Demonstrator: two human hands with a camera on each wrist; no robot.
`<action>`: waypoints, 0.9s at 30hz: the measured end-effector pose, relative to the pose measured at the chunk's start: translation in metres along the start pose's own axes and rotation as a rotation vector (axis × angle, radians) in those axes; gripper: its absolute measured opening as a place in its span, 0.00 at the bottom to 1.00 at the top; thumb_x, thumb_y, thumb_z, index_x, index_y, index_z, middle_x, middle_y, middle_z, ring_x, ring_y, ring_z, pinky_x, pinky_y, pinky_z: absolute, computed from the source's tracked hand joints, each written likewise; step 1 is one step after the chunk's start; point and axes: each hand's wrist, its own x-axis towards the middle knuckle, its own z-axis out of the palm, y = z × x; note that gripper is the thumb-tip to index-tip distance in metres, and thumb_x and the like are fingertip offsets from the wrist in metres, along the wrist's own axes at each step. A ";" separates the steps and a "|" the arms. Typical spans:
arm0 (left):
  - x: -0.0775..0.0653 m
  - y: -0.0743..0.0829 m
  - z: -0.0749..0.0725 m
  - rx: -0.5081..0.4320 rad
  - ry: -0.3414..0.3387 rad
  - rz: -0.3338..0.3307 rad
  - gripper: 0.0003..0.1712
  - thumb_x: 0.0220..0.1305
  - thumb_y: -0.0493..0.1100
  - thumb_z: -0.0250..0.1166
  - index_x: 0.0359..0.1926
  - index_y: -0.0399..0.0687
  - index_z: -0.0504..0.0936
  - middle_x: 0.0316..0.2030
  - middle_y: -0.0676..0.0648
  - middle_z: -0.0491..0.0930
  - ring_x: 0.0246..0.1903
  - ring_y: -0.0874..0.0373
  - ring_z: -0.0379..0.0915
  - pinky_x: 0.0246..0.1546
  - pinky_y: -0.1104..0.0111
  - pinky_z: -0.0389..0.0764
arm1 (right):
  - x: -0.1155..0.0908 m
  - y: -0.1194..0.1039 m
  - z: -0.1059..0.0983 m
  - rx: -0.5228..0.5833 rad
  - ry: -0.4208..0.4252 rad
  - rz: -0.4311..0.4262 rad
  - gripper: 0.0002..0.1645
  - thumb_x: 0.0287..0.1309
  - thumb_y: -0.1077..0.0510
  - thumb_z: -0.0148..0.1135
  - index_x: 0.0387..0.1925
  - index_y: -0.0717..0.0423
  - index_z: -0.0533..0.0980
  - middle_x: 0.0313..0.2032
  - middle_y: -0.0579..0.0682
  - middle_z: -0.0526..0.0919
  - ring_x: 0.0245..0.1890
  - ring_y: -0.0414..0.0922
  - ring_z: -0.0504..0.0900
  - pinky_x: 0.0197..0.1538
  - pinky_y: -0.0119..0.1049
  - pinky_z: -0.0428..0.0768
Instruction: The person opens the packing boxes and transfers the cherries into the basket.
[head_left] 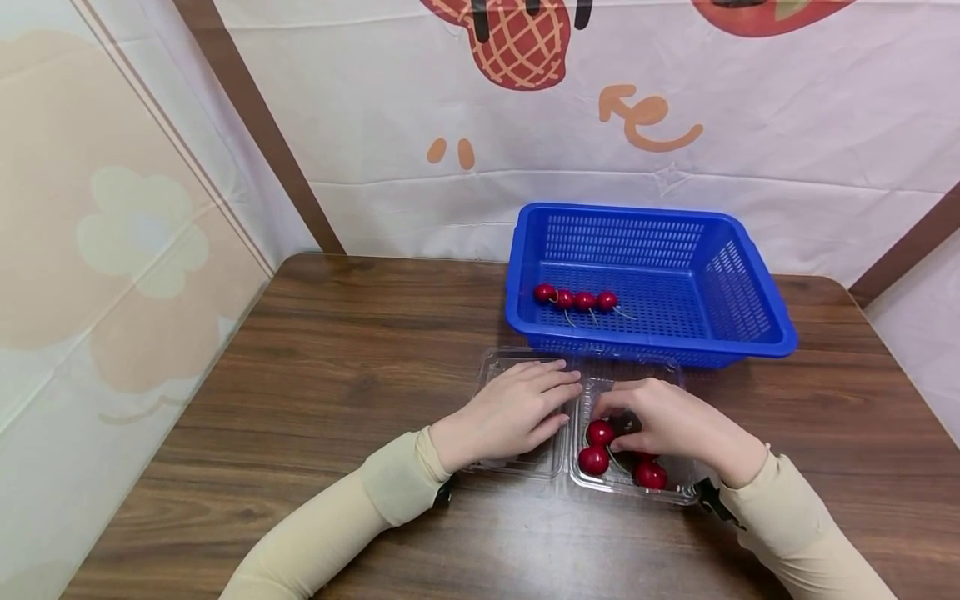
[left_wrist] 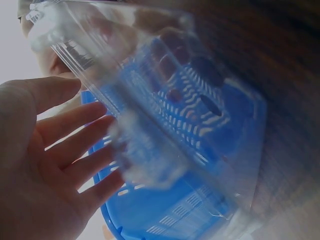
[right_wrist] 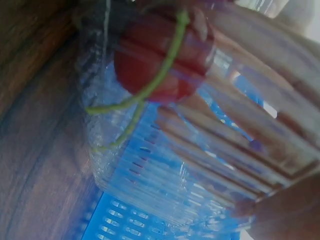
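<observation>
A clear plastic clamshell box (head_left: 573, 479) lies opened on the table. My left hand (head_left: 517, 408) rests over its left half, fingers extended towards the middle fold; the left wrist view shows the fingers (left_wrist: 75, 145) spread beside the clear plastic. My right hand (head_left: 667, 421) reaches into the right half, its thumb and forefinger pinching a red cherry (head_left: 600, 432). Below that one lies another cherry (head_left: 593, 460), and a further cherry (head_left: 650, 475) sits under the hand, partly covering more red. Through the box wall, the right wrist view shows a cherry (right_wrist: 155, 65) with green stems.
Behind the box stands a blue perforated basket (head_left: 652, 337), with several stemmed cherries (head_left: 584, 301) in a row at its left. Everything stands on a brown wooden table (head_left: 337, 375). A printed cloth (head_left: 390, 100) hangs along the table's back edge.
</observation>
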 end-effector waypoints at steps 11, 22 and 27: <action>0.001 0.000 -0.001 0.009 -0.006 -0.003 0.23 0.66 0.50 0.57 0.59 0.47 0.76 0.61 0.48 0.74 0.65 0.53 0.65 0.66 0.60 0.65 | 0.001 -0.001 0.003 -0.024 -0.002 -0.019 0.18 0.40 0.57 0.76 0.37 0.48 0.80 0.35 0.41 0.83 0.37 0.37 0.82 0.42 0.35 0.82; 0.000 0.000 0.000 0.007 0.005 0.000 0.23 0.66 0.50 0.57 0.59 0.47 0.76 0.60 0.48 0.75 0.64 0.53 0.66 0.66 0.60 0.65 | 0.002 0.001 0.008 0.008 0.009 -0.036 0.17 0.40 0.62 0.74 0.36 0.52 0.80 0.32 0.42 0.83 0.35 0.38 0.82 0.40 0.35 0.81; 0.000 0.000 0.001 0.009 0.009 -0.001 0.23 0.66 0.50 0.57 0.59 0.48 0.77 0.60 0.48 0.75 0.64 0.53 0.66 0.66 0.60 0.65 | 0.002 0.001 0.008 0.002 0.015 -0.027 0.17 0.40 0.61 0.75 0.37 0.53 0.80 0.32 0.42 0.83 0.33 0.38 0.81 0.38 0.35 0.81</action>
